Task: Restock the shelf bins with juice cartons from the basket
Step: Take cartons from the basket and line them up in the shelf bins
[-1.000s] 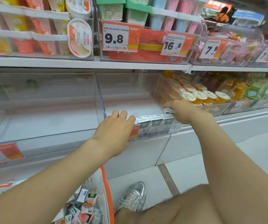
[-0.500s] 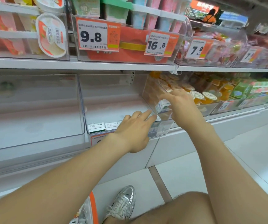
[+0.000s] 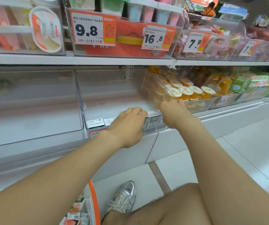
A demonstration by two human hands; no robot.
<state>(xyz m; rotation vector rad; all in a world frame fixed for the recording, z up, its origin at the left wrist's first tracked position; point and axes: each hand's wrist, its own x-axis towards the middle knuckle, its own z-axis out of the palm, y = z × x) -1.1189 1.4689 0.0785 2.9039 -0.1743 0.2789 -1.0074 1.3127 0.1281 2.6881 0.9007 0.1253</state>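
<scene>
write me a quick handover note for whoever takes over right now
Left hand: fingers curled over the juice cartons in the front row of the middle bin.
Right hand: at the row's right end, grip hidden.
Done: one row of cartons stands along the middle bin's front.
Left: more cartons lie in the basket; the left bin holds none.

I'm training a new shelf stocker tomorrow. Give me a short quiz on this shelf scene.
1. True or false: the small white-topped juice cartons stand in a row along the front of the middle clear plastic bin.
2. What fills the bin to its right? A round orange jelly cups; B bottles; C nothing.
3. Fill in: the leftmost white and orange price tag on the upper shelf reads ___.
Key: 1 true; 2 A; 3 9.8.
</scene>
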